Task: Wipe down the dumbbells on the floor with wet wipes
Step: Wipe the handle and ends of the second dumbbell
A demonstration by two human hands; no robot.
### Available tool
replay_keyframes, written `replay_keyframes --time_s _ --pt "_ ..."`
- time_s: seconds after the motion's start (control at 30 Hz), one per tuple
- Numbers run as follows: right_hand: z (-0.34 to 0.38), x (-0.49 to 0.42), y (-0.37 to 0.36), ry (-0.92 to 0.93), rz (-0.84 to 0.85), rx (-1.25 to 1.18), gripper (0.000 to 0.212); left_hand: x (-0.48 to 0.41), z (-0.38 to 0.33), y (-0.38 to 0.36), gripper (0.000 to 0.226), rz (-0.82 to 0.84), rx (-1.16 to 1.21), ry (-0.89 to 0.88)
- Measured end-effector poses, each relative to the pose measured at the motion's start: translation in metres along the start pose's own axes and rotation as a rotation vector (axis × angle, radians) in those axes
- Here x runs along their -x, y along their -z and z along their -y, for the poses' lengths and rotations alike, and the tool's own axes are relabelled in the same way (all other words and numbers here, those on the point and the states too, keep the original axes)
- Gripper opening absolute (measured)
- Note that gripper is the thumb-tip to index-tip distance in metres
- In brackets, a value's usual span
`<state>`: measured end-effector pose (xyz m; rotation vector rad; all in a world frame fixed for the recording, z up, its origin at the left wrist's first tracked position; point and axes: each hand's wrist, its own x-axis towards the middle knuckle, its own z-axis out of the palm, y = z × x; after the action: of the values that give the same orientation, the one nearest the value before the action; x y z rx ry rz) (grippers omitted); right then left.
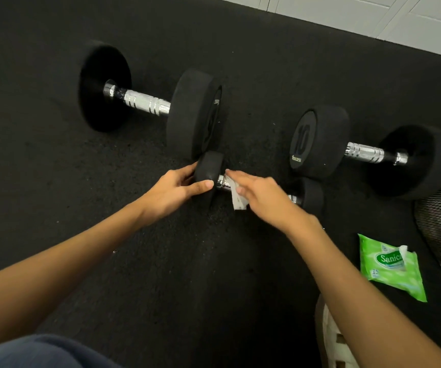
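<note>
Currently wiping small dumbbell (259,185) handle: right hand (263,193) clasping wet wipe (238,197), left hand (179,188) gripping nine-o'clock head. Next: probably heads, then larger dumbbells.
</note>
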<state>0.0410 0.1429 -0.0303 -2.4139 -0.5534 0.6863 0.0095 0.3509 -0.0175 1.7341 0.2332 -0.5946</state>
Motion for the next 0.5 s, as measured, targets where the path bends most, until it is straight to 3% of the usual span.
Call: replay_keyframes --time_s 0.13,0.3,0.37,0.5 --pt "0.008 -0.012 0.010 -0.139 0.006 -0.166 0.038 -0.003 0.000 0.003 0.062 0.019 0.014 0.024" --pt "0.012 0.001 -0.009 -0.025 -0.073 0.044 0.057 -0.003 0.001 0.004 0.062 0.020 0.020 0.022" --pt "0.014 0.001 -0.016 -0.008 -0.177 0.109 0.059 -0.003 0.002 0.003 0.063 0.015 0.012 0.013" --pt "0.016 -0.013 -0.009 -0.149 -0.175 -0.143 0.041 -0.004 0.002 0.004 0.067 0.017 -0.010 0.017"
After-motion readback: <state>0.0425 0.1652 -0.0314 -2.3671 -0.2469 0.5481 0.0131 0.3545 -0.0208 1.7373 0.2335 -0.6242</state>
